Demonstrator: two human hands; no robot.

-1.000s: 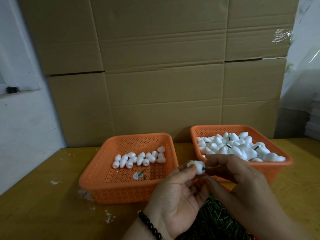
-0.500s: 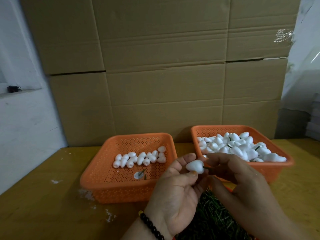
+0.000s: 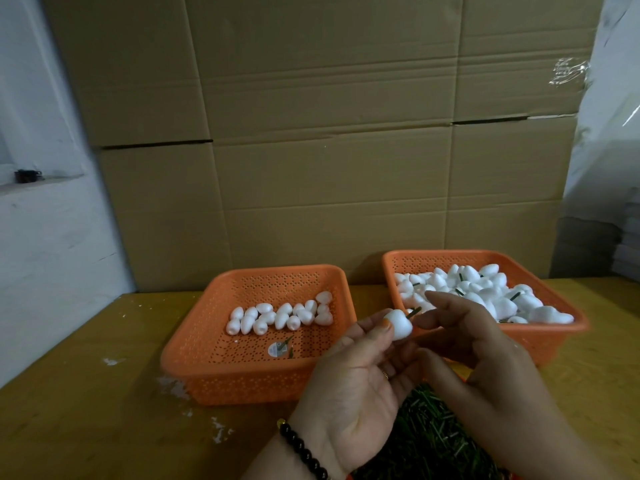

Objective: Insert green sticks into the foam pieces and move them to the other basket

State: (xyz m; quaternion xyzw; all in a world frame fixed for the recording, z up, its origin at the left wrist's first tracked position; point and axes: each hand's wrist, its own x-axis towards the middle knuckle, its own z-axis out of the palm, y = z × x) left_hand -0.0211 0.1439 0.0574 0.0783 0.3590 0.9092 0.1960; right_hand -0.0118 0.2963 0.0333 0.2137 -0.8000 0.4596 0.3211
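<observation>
Foam piece (image 3: 399,323) with a green stick (image 3: 413,312) poking out sits pinched in the left hand (image 3: 356,386) — just right of the left basket (image 3: 207,344), above the surface (image 3: 86,410). Right hand (image 3: 485,362) hovers beside it, grip released, fingers loose, near the fuller right basket (image 3: 554,306) — stick pile (image 3: 429,438) below.

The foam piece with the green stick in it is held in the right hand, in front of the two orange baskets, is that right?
Not quite. The head view shows the left hand pinching the foam piece, its green stick already in. The right hand is just beside it, in front of the two orange baskets.
</observation>
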